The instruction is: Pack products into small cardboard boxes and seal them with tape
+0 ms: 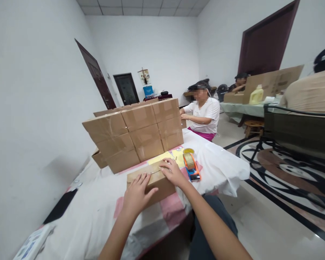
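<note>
A small cardboard box [162, 188] lies on the cloth-covered table in front of me, a seam running along its top. My left hand [137, 191] rests on the left part of the box top, fingers spread and thumb held out toward the front. My right hand [172, 171] touches the right end of the top, its fingers bent but apart, with nothing visible in them. Just right of that hand lies an orange and blue tape dispenser [190, 168] with a roll of tape on it. Behind the dispenser is a yellowish tape roll [188, 151].
A wall of stacked cardboard boxes [140, 133] stands behind the small box. White sheeting [97, 209] covers the table [222, 162]. Across it sits a person in a white shirt [207, 115]. At right, other people sit by a second table with a yellow jug [256, 95].
</note>
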Motion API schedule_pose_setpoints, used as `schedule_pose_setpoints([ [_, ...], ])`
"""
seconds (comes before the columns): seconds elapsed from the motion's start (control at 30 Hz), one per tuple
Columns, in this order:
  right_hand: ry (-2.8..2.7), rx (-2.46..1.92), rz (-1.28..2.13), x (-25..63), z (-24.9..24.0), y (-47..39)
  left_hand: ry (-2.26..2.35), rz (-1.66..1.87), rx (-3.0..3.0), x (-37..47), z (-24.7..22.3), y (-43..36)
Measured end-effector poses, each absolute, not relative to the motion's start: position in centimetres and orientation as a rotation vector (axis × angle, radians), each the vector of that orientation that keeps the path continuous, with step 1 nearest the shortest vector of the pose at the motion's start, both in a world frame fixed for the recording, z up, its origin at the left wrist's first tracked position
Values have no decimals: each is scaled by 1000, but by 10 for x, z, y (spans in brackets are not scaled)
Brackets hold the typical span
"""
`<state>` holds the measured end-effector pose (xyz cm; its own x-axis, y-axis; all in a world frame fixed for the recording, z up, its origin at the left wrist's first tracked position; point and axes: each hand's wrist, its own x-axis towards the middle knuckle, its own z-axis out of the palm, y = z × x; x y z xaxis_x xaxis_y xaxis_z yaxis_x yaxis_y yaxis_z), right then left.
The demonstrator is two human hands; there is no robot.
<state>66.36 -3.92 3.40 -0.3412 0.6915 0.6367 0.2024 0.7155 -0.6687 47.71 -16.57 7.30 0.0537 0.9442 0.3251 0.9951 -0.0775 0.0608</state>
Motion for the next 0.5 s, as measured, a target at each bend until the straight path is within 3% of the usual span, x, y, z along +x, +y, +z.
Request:
schedule_pose_setpoints([
  [0.2, -1427, -1019, 415, 709, 35, -16, -2074, -452, -2030, 485, 69, -163],
  [0.37, -1112, -1257, 771, 750, 26, 27, -1984, -475, -1999, 481, 61, -165],
  [0.5, -1095, -1292, 852, 748, 12, 34, -1943, -486, -1963, 477, 54, -163],
])
